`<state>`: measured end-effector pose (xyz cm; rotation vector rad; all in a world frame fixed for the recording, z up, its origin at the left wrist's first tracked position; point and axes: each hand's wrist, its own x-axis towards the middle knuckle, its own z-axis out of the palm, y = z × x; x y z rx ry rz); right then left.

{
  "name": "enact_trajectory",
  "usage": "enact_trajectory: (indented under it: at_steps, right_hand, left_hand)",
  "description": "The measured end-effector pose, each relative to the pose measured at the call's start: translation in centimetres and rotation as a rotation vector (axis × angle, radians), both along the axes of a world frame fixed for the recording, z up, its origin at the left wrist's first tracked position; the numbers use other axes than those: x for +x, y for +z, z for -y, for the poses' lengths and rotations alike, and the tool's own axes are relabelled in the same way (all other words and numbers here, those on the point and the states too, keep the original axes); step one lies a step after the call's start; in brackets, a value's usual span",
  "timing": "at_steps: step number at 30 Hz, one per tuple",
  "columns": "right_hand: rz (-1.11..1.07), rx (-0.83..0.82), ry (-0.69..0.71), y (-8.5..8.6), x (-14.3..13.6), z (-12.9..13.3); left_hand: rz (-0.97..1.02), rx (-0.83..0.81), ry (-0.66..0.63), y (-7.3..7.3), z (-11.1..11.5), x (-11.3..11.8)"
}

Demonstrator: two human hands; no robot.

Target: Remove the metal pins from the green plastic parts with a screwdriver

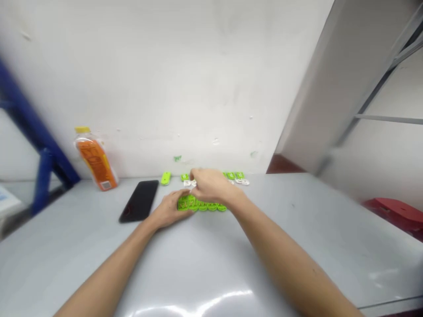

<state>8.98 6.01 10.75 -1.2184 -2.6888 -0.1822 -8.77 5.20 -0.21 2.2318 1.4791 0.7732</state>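
Several green pieces (pixel 202 206) lie side by side in a row on the grey table (pixel 205 255). My left hand (pixel 170 210) rests at the left end of this row, thumb and fingers apart around the end piece and touching it. Over the row's left part is my right hand (pixel 209 184), its fingers bent and pointing down; whatever its fingertips hold is too small to make out. Behind the hands, small green pieces (pixel 231 175) and white pieces (pixel 243 182) form another line, partly hidden by my right hand.
A black phone (pixel 140 200) lies left of my left hand, with a green oblong piece (pixel 165 178) beyond it. An orange bottle with a yellow cap (pixel 96 160) stands by the white wall (pixel 198 88). A red object (pixel 395 213) is at the right edge.
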Motion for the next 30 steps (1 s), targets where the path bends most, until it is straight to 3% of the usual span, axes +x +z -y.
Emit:
enact_trajectory:
  at_steps: [5, 12, 17, 23, 27, 30]
  right_hand:
    - [0.022, -0.005, -0.081, -0.18, -0.19, -0.35]
    - [-0.024, 0.018, 0.021, -0.14, 0.23, -0.05]
    - [-0.003, -0.021, -0.085, -0.28, 0.0, -0.38]
    - [-0.044, -0.043, -0.001, -0.21, 0.32, -0.25]
    - [-0.035, -0.044, -0.081, -0.16, 0.23, -0.29]
    - [-0.032, -0.078, -0.048, -0.02, 0.42, -0.28]
  left_hand:
    - [-0.005, -0.007, -0.006, 0.09, 0.11, 0.0]
    - [-0.015, 0.0, 0.012, 0.03, 0.04, -0.02]
    - [-0.012, -0.015, -0.005, -0.08, 0.03, -0.07]
    - [-0.017, 0.001, -0.003, -0.01, -0.01, -0.02]
    - [-0.012, -0.004, -0.001, -0.11, -0.08, -0.04]
    - [-0.003, -0.01, 0.001, -0.1, -0.04, -0.01]
